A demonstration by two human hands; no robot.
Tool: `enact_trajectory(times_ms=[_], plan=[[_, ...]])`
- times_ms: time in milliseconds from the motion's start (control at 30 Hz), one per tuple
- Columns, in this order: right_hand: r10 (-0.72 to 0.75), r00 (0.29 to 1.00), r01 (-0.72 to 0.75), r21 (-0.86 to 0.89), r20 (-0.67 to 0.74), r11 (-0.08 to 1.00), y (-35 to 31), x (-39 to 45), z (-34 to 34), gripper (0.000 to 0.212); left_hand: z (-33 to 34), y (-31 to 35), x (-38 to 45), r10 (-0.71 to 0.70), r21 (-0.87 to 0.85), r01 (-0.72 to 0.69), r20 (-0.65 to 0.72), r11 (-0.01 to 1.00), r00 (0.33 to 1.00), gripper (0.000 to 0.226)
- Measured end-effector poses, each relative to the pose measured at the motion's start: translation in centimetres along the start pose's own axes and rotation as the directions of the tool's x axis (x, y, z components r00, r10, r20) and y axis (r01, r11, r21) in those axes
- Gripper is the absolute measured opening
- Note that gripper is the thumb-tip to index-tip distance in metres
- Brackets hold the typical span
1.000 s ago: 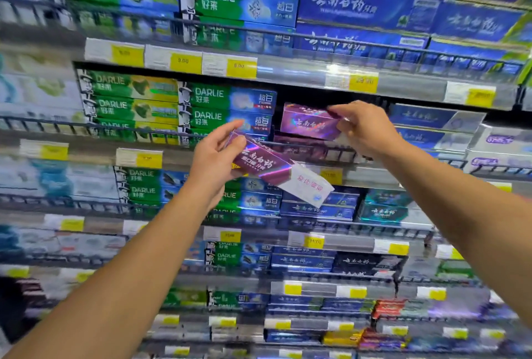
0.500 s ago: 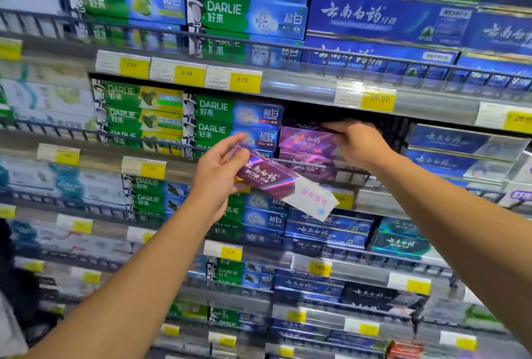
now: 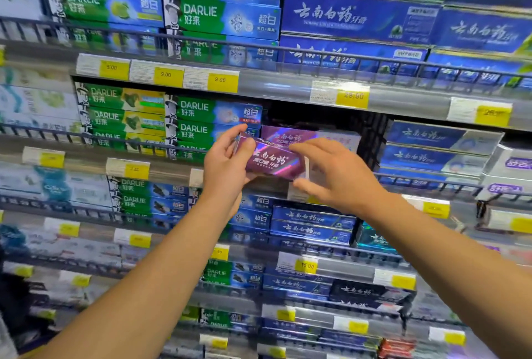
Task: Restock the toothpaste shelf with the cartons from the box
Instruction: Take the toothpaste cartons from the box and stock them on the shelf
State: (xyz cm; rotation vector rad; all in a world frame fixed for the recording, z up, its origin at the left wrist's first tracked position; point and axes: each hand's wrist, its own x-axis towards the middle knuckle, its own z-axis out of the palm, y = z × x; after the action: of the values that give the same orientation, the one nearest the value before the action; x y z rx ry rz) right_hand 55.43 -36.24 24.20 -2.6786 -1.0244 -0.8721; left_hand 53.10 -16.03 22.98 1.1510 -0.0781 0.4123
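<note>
— Where's the shiny purple cardboard toothpaste carton (image 3: pixel 273 161)?

— Held in front of the wire-fronted metal shelf (image 3: pixel 431 183), just before the purple stack (image 3: pixel 290 136). The left hand (image 3: pixel 227 168) clasps its left end; the right hand (image 3: pixel 331 174) pinches the other end.

— Why both?

— Probably to level it and slide it over the rail into the gap beside the green Darlie cartons (image 3: pixel 201 125).
</note>
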Motion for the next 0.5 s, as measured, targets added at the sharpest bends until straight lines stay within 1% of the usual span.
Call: enact_trajectory(times_ms=[67,133,167,300,400,500], plan=[[0.016,0.999,-0.018,-0.058,-0.045,0.998,0.4,-0.7,0.3,0.063,1.2,-0.3,0.0,0.005,-0.030,-0.006,-0.004,1.000,1.000,0.031],[0.048,0.991,-0.054,-0.049,-0.126,0.997,0.9,-1.0,0.3,0.062,2.0,-0.4,0.0,0.000,-0.056,0.001,0.017,0.998,1.000,0.031],[0.055,0.988,-0.062,-0.046,-0.144,0.997,1.3,-1.1,0.1,0.062,2.2,-0.4,0.1,-0.005,-0.067,0.007,0.032,0.998,0.999,0.030],[0.050,0.992,-0.062,-0.105,-0.115,0.993,2.2,-1.4,-0.6,0.069,2.7,-0.4,0.2,-0.018,-0.079,0.024,0.069,0.997,0.997,0.029],[0.066,0.990,-0.080,-0.104,-0.128,0.991,2.2,-1.4,-0.8,0.068,2.7,-0.4,0.4,-0.033,-0.074,0.041,0.108,0.996,0.994,0.028],[0.027,0.987,-0.050,-0.145,-0.160,0.988,2.6,-1.3,-1.0,0.065,1.9,-0.4,0.9,-0.069,0.008,0.068,0.119,0.998,0.990,0.027]])
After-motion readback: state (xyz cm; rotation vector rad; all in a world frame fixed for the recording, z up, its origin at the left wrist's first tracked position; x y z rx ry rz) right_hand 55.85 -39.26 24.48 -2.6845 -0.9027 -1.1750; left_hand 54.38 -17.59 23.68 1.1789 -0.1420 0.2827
